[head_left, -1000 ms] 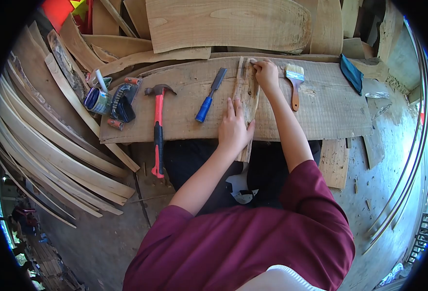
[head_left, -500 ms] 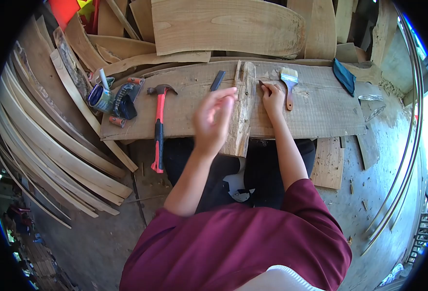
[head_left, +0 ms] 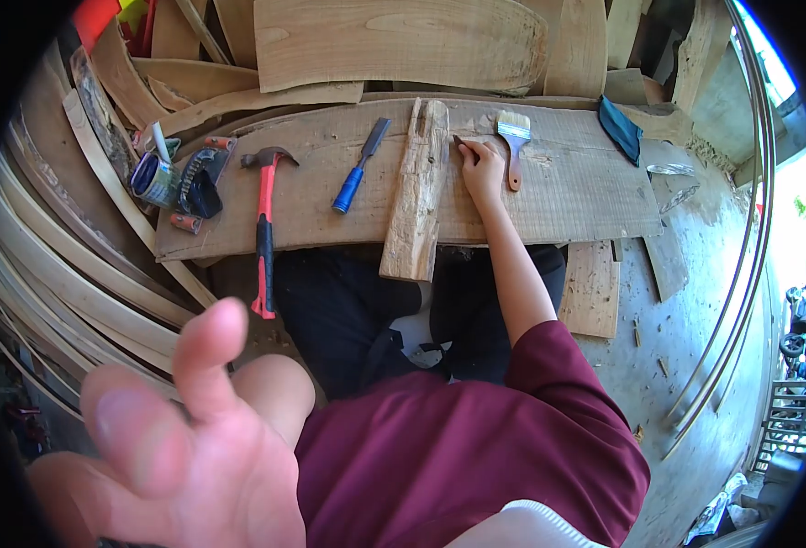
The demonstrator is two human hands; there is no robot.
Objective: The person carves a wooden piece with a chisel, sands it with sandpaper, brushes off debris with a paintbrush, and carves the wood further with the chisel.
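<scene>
My left hand (head_left: 211, 438) is raised close to the camera at the lower left, slightly blurred, its fingers apart and nothing in them. My right hand (head_left: 482, 171) rests over the plank just right of a rough, split piece of wood (head_left: 416, 192). Its fingers pinch a small dark sliver (head_left: 458, 142), too small to name surely. Beside that hand lies a flat paintbrush (head_left: 514, 146) with pale bristles and a brown handle. A blue-handled chisel (head_left: 360, 169) lies left of the rough wood. Further left is a claw hammer (head_left: 265, 228) with a red and black handle.
The wide plank (head_left: 321, 219) spans my knees. At its left end sit a tin can (head_left: 154, 178) and a dark tool with orange rollers (head_left: 204, 183). A teal cloth (head_left: 620, 131) lies at the right. Curved wood strips (head_left: 83, 274) fill the left side; boards (head_left: 394, 46) stand behind.
My left hand has moved from above the plank down and back toward the camera, uncovering the whole chisel. My right hand stays beside the rough wood. The view has shifted slightly.
</scene>
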